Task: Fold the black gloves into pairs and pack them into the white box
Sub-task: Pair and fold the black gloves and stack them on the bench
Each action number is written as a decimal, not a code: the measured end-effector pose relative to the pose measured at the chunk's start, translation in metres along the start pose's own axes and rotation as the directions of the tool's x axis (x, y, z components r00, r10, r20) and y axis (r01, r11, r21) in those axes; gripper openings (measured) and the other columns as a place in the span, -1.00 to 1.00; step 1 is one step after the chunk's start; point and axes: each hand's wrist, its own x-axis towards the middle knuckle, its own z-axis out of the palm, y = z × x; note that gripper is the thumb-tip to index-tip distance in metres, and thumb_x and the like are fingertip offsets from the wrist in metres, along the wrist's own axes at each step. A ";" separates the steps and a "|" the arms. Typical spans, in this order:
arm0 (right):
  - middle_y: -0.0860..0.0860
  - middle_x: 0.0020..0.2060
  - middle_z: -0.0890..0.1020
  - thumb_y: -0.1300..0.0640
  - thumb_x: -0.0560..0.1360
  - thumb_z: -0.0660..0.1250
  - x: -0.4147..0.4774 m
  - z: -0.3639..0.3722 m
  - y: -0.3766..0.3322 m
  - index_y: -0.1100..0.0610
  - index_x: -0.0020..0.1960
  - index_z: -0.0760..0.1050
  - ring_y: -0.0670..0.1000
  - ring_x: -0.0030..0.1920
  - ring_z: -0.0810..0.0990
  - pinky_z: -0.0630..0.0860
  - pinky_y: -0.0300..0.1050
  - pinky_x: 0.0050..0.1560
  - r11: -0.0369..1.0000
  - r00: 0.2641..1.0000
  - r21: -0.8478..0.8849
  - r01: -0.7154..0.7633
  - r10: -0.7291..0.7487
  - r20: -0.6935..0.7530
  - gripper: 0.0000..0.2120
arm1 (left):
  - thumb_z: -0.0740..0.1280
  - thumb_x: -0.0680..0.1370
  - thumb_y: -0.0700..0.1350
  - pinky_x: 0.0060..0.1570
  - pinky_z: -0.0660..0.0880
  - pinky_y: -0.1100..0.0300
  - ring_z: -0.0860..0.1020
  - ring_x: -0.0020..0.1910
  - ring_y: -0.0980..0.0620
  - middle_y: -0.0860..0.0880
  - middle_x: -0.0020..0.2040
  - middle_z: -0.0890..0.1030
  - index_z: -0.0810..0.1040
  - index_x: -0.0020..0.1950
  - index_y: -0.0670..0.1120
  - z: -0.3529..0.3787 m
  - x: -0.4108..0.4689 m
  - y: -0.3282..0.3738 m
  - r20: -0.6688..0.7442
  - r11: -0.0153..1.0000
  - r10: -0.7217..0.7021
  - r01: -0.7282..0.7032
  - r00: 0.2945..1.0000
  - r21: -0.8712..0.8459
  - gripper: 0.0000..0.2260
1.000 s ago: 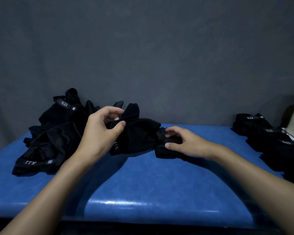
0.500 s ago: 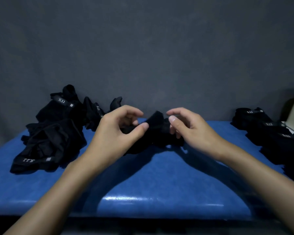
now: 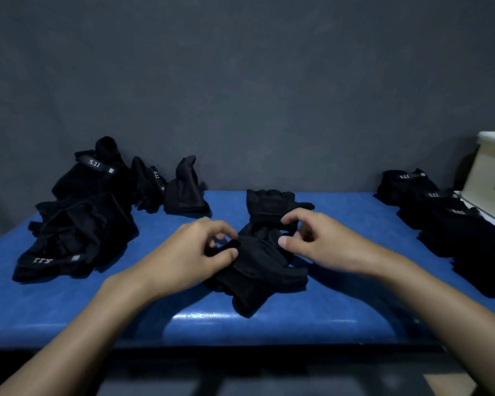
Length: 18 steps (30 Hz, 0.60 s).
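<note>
A pair of black gloves (image 3: 265,270) lies in the middle of the blue table (image 3: 340,310), one glove stretching toward the far wall. My left hand (image 3: 195,252) pinches a black fold at the gloves' left edge between thumb and fingers. My right hand (image 3: 312,238) pinches the gloves' right side with thumb and curled fingers. A heap of loose black gloves (image 3: 80,221) sits at the left. Folded black pairs (image 3: 452,224) lie in a row at the right, beside the white box (image 3: 492,178) at the frame's right edge.
A single black glove (image 3: 186,190) stands bunched near the back, between the heap and the middle. A dark grey wall closes the far side of the table. The table's near edge runs just below my forearms.
The gloves went from held up between my hands down onto the table, nearer to me. Both hands moved closer and lower with them. The view shifted slightly.
</note>
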 end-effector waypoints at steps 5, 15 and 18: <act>-0.02 -0.13 0.64 -0.09 0.50 0.38 0.000 0.014 0.001 0.02 0.08 0.59 -0.07 -0.12 0.59 0.54 -0.08 0.04 1.000 0.999 -0.011 -0.011 0.011 -0.037 -0.76 | 0.40 0.51 0.12 -0.03 0.40 0.41 0.48 -0.03 0.25 0.14 0.00 0.49 0.57 0.10 0.20 -0.003 -0.007 0.007 0.110 0.998 0.026 -0.033 0.994 0.059 -0.81; -0.14 -0.37 0.56 0.00 0.50 0.37 0.010 0.020 -0.004 0.00 -0.31 0.50 -0.08 -0.18 0.51 0.40 0.07 0.22 0.987 0.957 0.015 -0.162 0.161 -0.242 -0.78 | 0.14 0.52 0.36 0.51 -0.07 0.21 -0.05 0.56 0.24 0.31 0.57 0.00 0.14 0.48 0.43 0.008 -0.020 0.007 0.367 0.960 0.072 -0.164 0.928 0.227 -0.47; -0.15 -0.30 0.60 -0.06 0.49 0.38 0.009 0.016 -0.003 0.01 -0.23 0.55 -0.09 -0.11 0.54 0.36 0.07 0.28 0.985 0.956 0.000 -0.174 0.169 -0.238 -0.81 | -0.03 0.38 0.49 0.45 -0.23 0.30 -0.22 0.54 0.30 0.32 0.58 -0.11 0.04 0.52 0.39 0.007 -0.021 0.006 0.404 0.956 0.053 -0.163 0.913 0.243 -0.30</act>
